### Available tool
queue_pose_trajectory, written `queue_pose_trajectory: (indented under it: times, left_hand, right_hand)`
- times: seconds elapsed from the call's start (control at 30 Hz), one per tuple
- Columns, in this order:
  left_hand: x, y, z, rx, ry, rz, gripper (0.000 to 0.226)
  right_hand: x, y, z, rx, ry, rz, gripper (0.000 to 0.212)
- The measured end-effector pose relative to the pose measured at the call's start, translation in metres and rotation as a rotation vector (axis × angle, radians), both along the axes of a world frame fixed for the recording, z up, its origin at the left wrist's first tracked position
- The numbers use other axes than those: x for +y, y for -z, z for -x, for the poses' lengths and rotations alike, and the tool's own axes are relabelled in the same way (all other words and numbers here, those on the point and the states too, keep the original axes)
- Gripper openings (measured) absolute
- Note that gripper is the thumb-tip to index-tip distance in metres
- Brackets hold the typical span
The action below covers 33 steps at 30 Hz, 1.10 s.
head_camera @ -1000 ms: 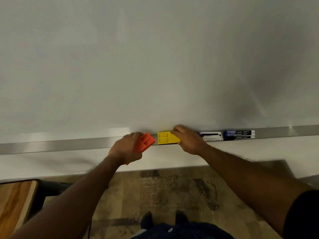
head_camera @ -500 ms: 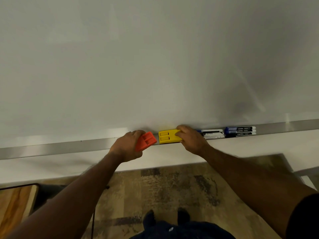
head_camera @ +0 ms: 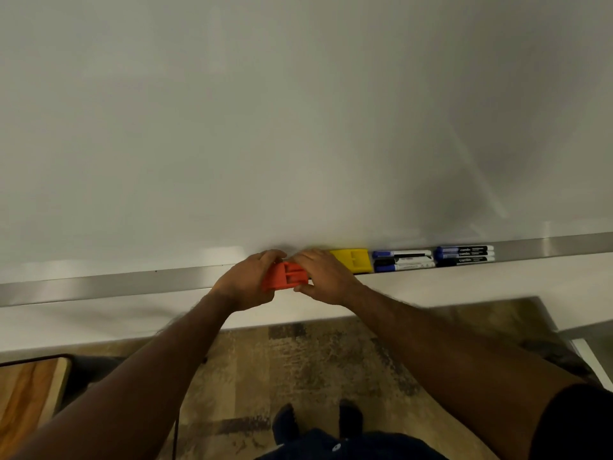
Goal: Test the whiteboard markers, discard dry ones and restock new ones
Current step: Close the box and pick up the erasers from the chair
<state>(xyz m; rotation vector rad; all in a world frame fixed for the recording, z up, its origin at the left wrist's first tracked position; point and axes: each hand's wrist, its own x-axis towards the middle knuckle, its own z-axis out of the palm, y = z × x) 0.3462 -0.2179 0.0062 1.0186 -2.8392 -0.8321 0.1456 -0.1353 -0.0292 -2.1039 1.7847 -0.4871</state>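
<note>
Down at the tray (head_camera: 132,284), left hand (head_camera: 243,285) and right hand (head_camera: 328,277) both grip one orange eraser (head_camera: 287,276); just right of them sit a yellow eraser (head_camera: 353,259) and some markers (head_camera: 431,258).

Both hands meet at the metal tray (head_camera: 132,284) under the whiteboard (head_camera: 298,127). The left hand (head_camera: 243,285) grips an orange eraser (head_camera: 284,277) at the tray's front edge, and the right hand (head_camera: 326,280) pinches its other end. Just right of them a yellow eraser (head_camera: 352,259) lies on the tray, touching three markers (head_camera: 403,260). Three more markers (head_camera: 464,254) lie beside those, toward the tray's right end.
</note>
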Motion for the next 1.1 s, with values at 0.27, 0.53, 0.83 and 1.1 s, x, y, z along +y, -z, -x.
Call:
queue_pose_trajectory:
  times: [0.27, 0.53, 0.83, 1.1]
  left_hand:
    - [-0.013, 0.029, -0.022, 0.019, 0.03, 0.255, 0.052]
    - [-0.02, 0.045, -0.021, 0.013, 0.013, 0.283, 0.046]
    - [-0.026, 0.063, -0.028, -0.009, 0.062, 0.373, 0.043]
    - [-0.019, 0.066, -0.033, -0.013, 0.04, 0.373, 0.045]
  right_hand:
    - [-0.009, 0.009, -0.013, 0.013, 0.146, 0.023, 0.053]
    - [-0.011, 0.016, -0.023, 0.115, 0.189, 0.019, 0.048]
    - [-0.016, 0.021, -0.029, 0.151, 0.183, -0.01, 0.041]
    - [-0.012, 0.019, -0.034, 0.189, 0.16, -0.05, 0.032]
